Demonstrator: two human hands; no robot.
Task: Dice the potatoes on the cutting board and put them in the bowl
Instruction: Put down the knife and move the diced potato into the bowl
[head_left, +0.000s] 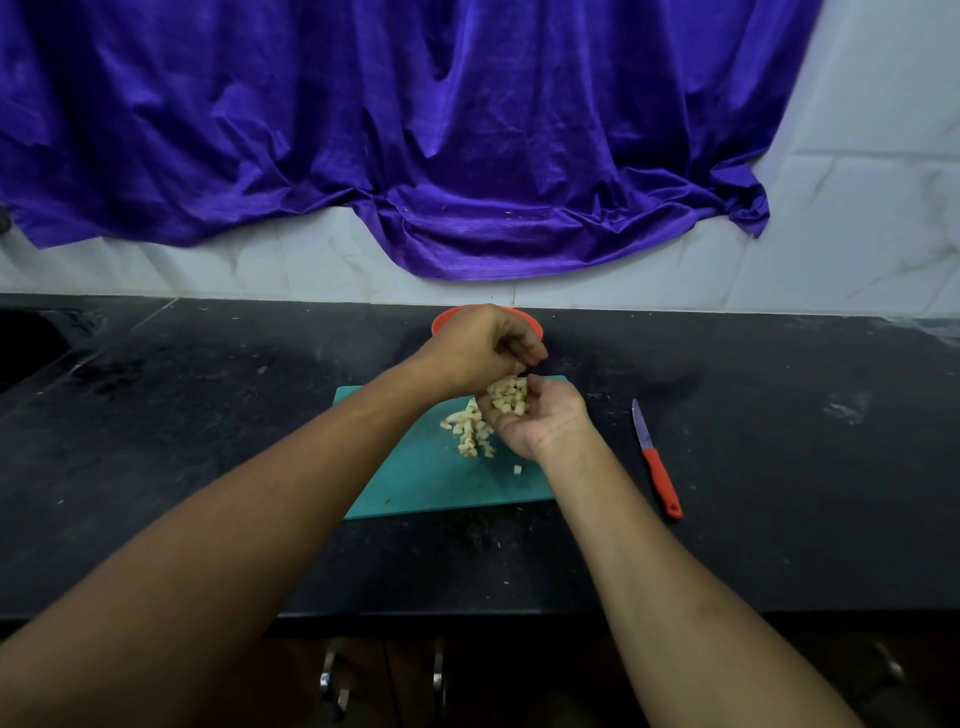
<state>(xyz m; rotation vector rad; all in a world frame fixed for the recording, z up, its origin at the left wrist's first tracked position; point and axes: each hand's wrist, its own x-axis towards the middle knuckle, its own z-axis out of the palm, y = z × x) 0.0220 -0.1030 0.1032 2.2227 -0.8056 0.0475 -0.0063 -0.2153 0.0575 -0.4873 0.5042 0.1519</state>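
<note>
**Two hands, one handful of dice**

From the head camera we see two bare hands meeting over the far end of one teal board (415, 483), which lies flat on a black counter (779, 467).

The right hand (540, 423) is turned palm up and cupped, its fingers curled up round a handful of potato dice (509, 397). There are too many small pieces for us to count.

The left hand (478, 348) hangs just above it, knuckles up. Its fingers are bent down, with the tips at the top of that handful. We cannot tell whether they pinch any pieces.

One heap (470, 428) of cut potato lies on the board just left of the right hand. One stray cube (517, 470) sits apart, nearer to us.

One orange bowl (441, 318) stands just beyond the board, mostly hidden behind the left hand; its inside is not visible.

One knife (657, 462) with a red handle lies on the counter right of the board, blade pointing away.

One purple cloth (415, 130) hangs on the wall behind.
</note>
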